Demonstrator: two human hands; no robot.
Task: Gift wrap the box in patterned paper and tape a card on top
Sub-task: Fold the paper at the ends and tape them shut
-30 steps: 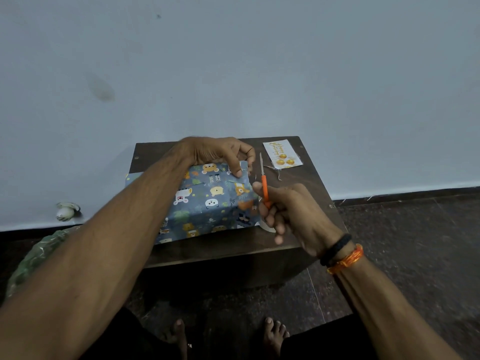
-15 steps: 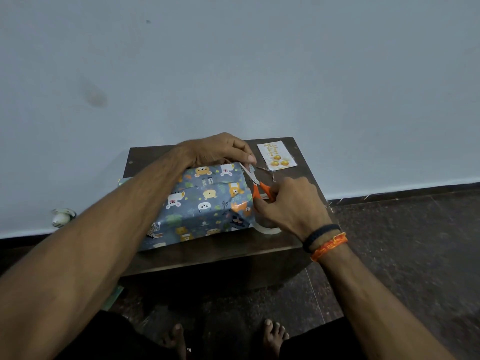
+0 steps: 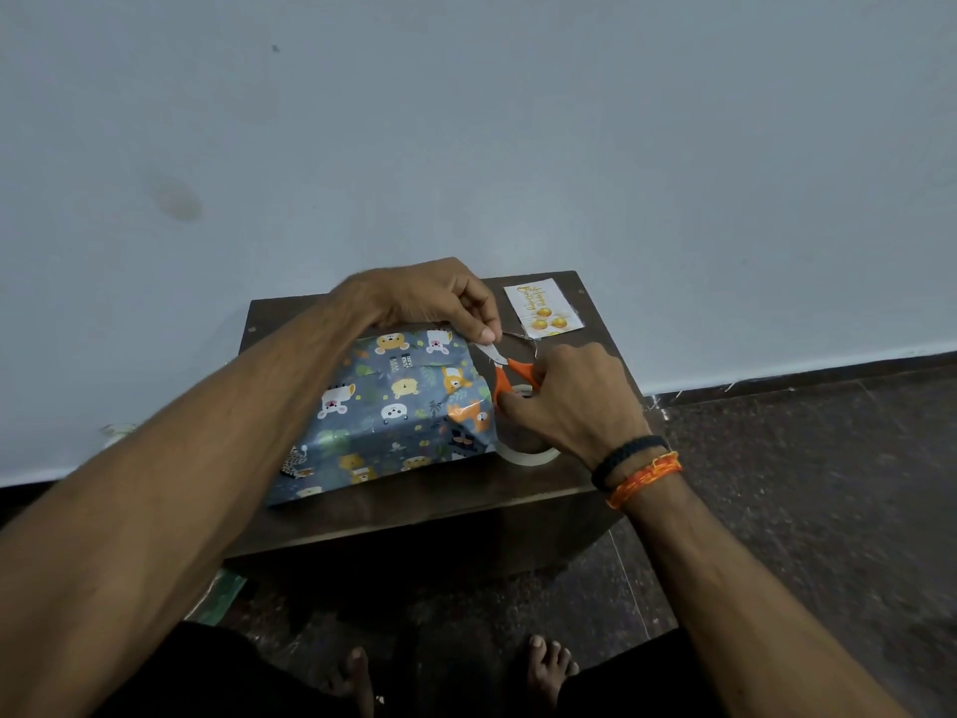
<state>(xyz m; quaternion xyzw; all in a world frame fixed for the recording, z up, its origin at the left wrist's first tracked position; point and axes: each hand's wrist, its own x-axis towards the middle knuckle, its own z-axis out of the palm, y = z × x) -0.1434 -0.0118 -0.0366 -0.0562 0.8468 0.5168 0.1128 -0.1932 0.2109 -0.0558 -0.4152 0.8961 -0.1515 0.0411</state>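
Observation:
A box wrapped in blue animal-patterned paper [image 3: 393, 406] lies on a small dark wooden table [image 3: 518, 500]. My left hand [image 3: 424, 298] sits at the box's far right corner and pinches a strip of clear tape between thumb and finger. My right hand [image 3: 569, 401] grips orange-handled scissors [image 3: 510, 373], whose blades point at the tape just below my left fingers. A roll of clear tape [image 3: 528, 453] lies on the table under my right hand, partly hidden. A white card with orange balls [image 3: 542, 310] lies flat at the table's far right corner.
The table stands against a pale blue wall. The floor to the right is dark speckled tile [image 3: 802, 510]. My bare feet [image 3: 549, 665] show below the table. A green patterned scrap [image 3: 222, 593] lies on the floor at the left.
My right hand brought the scissors from upright beside the box down and left to the tape held by my left hand. My left hand shifted from holding the paper to pinching the tape.

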